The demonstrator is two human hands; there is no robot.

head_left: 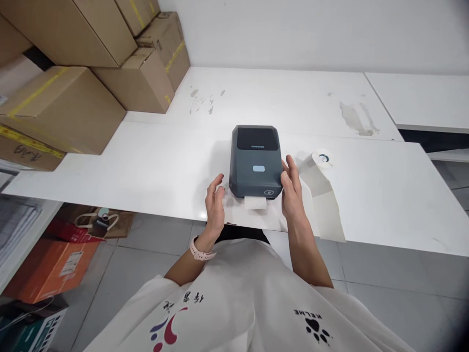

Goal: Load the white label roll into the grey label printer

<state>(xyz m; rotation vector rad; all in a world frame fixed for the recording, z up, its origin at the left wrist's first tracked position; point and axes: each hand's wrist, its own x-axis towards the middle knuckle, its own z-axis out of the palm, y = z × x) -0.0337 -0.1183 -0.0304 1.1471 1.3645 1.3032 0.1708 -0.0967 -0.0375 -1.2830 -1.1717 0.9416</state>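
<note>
A dark grey label printer stands on the white table, with a short white label strip sticking out of its front slot. My left hand is to the left of the printer, a small gap away, with its fingers apart and nothing in it. On the other side, my right hand is at the printer's right front corner, thumb and fingers apart; its fingertips are at the casing, and I cannot tell whether they press on it. Right of that hand lies a label roll, its unrolled strip hanging over the table's front edge.
Cardboard boxes with yellow tape are stacked at the back left of the table. A white wall rises behind it. Below left, an orange box and a paper bag are near the tiled floor.
</note>
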